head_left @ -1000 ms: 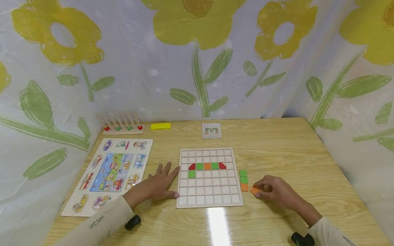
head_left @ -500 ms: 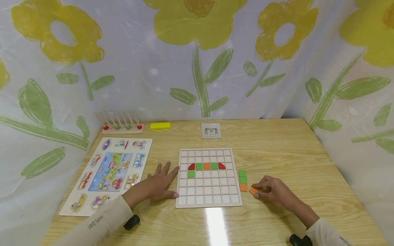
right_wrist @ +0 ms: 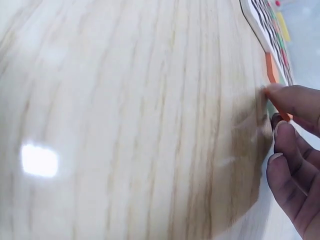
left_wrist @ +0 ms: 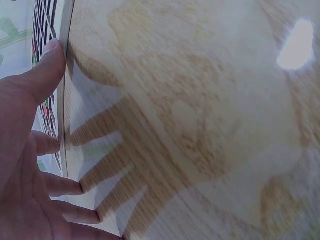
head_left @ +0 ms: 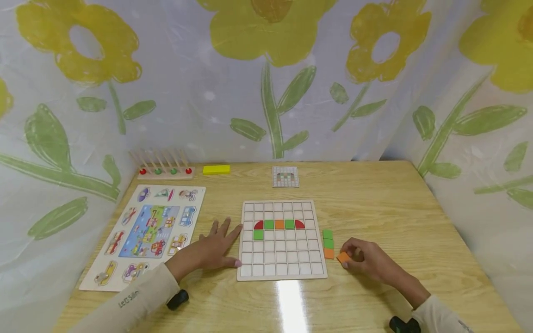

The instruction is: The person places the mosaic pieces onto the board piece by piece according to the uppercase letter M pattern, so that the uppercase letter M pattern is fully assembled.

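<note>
The right hand (head_left: 370, 260) pinches a loose orange square (head_left: 343, 257) between its thumb and a finger, right of the middle, low in the frame. Half a second ago it pinches it in nearly the same spot, but now a bit more of the orange top shows. The left hand (head_left: 217, 252) is the same as before: fingers spread, low and left of the middle, with the thumb and first finger at the left edge of the grid board (head_left: 281, 257). The colored row (head_left: 279, 225) on the board has not changed: red, green, orange, green, red, with one green square (head_left: 258, 235) under the left red piece. The short line of squares (head_left: 328, 243) just right of the board is the same too, two green and one orange.

The left wrist view shows the palm, which the head view hides, and the thumb tip touching the board's edge at the upper left. A hand shadow (left_wrist: 135, 160) lies on the table in the middle. The right wrist view shows the other fingers (right_wrist: 285, 182) curled at the right side. Only the head view shows the whole picture card (head_left: 285, 176) at upper middle.
</note>
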